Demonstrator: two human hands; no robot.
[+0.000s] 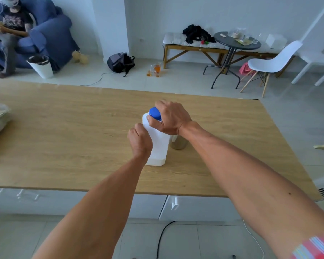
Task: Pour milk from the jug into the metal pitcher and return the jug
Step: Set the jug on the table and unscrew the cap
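Two hands: left hand (pixel 141 142), right hand (pixel 169 117); one jug (pixel 158 144); one metal pitcher (pixel 178 143).

A: What is the person wearing?

B: Very little shows. Both forearms are bare from the near edge of the view right up to the wrists, with no watch, band or ring to be seen on the left hand (pixel 140 142) or the right hand (pixel 171 118).

A: No sleeves at all?

B: Only a scrap of one, at the near right corner. The sleeve (pixel 315 246) is red or pink with thin stripes of white and pale blue, and blurred. The left arm shows no cloth anywhere.
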